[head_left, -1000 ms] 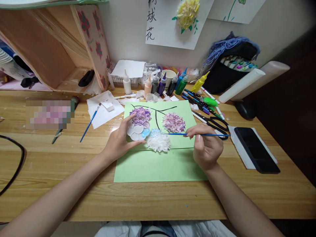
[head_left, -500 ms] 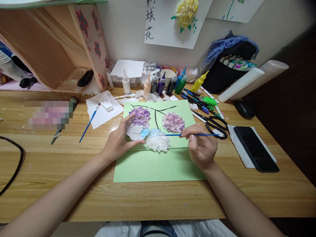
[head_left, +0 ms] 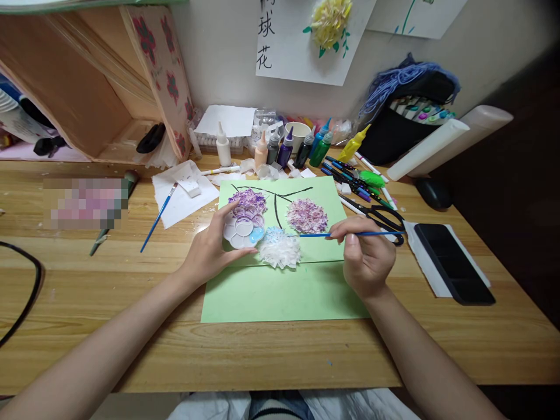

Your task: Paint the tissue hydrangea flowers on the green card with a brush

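My left hand (head_left: 210, 245) grips the edge of a white flower-shaped palette (head_left: 241, 234) with light blue and purple paint in it. My right hand (head_left: 367, 254) pinches a thin blue paintbrush (head_left: 315, 235), its tip pointing left at the upper right edge of a white paper flower (head_left: 280, 252). That flower has a pale blue tint along its top. Two purple-and-white flowers, one on the right (head_left: 307, 216) and one partly behind the palette (head_left: 251, 200), sit on green paper (head_left: 280, 297) under black drawn branches.
Paint bottles (head_left: 285, 150) stand behind the paper. Black-handled scissors (head_left: 382, 217), pens (head_left: 350, 179) and a phone (head_left: 454, 263) lie on the right. Another blue brush (head_left: 158, 217) rests on white paper at the left.
My right hand and the brush have moved slightly to the right, so the brush tip is farther right over the white flower's edge. My left hand and the palette have stayed put.
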### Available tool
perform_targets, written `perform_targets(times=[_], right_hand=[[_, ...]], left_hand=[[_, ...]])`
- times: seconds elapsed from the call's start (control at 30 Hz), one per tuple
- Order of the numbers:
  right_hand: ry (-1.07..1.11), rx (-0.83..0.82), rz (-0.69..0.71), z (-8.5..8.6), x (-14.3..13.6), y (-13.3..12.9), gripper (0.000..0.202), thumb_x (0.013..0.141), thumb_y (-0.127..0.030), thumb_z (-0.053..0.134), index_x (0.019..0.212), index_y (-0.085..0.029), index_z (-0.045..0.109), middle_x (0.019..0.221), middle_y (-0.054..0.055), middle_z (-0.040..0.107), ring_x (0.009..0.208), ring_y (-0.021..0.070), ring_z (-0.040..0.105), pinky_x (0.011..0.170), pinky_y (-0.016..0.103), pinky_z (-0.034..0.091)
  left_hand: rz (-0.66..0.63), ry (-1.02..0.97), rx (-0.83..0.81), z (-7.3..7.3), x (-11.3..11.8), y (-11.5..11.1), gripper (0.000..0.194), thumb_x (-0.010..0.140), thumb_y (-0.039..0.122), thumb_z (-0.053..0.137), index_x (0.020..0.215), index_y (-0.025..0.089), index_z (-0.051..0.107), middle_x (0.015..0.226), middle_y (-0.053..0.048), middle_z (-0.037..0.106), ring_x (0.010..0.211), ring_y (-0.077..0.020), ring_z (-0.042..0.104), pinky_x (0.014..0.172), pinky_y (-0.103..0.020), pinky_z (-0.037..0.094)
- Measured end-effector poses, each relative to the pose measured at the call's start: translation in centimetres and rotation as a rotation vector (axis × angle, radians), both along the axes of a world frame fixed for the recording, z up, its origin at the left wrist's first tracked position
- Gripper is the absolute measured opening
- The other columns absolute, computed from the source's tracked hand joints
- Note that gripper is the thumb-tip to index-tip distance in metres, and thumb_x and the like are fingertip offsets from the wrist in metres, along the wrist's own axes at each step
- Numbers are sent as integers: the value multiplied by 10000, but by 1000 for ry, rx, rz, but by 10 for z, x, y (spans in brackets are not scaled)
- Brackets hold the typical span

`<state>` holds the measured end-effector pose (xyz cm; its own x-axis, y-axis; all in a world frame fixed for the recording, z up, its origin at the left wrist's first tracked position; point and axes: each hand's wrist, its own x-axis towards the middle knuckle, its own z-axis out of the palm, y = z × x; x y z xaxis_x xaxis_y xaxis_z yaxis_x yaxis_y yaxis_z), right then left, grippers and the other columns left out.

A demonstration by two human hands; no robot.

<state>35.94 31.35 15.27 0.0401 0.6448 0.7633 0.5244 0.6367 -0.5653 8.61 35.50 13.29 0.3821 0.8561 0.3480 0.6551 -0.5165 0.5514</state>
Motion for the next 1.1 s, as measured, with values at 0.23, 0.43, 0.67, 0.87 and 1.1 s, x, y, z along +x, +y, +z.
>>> perform_targets(times=[0.23,0.43,0.67,0.87,1.1], right_hand=[[-80,0,20,2,1,0,177,871,-147,476,783,-226,607,674,10,635,621,182,590,581,339,459],[-55,41,32,1,2,0,179,877,-142,466,796,-224,603,680,10,626,622,179,587,591,344,460],[-30,34,9,2,2,1,179,885,-169,472,788,-224,611,682,13,644,612,183,600,580,346,468],[-27,-26,-2,0,1,1,187,899,-171,475,795,-219,623,705,20,648,649,182,607,606,343,485],[-38,-32,16,-1,1,1,183,900,-163,476,802,-219,619,713,16,648,654,181,601,623,344,482]], left_hand=[[2,-4,-8,-2,0,0,894,746,570,738,1460,306,270,1419,-112,522,1229,-322,590,929,-433,548],[4,-1,-2,-1,0,0,898,736,557,753,1454,294,283,1430,-116,522,1218,-315,600,910,-422,556],[10,11,-10,1,0,0,895,743,537,755,1460,292,281,1426,-111,531,1215,-308,604,928,-425,552],[18,13,-14,0,0,0,893,741,543,754,1459,299,282,1433,-102,523,1245,-310,584,930,-419,554],[12,7,-1,0,0,0,893,737,554,752,1453,279,294,1441,-115,518,1221,-310,600,912,-412,559]])
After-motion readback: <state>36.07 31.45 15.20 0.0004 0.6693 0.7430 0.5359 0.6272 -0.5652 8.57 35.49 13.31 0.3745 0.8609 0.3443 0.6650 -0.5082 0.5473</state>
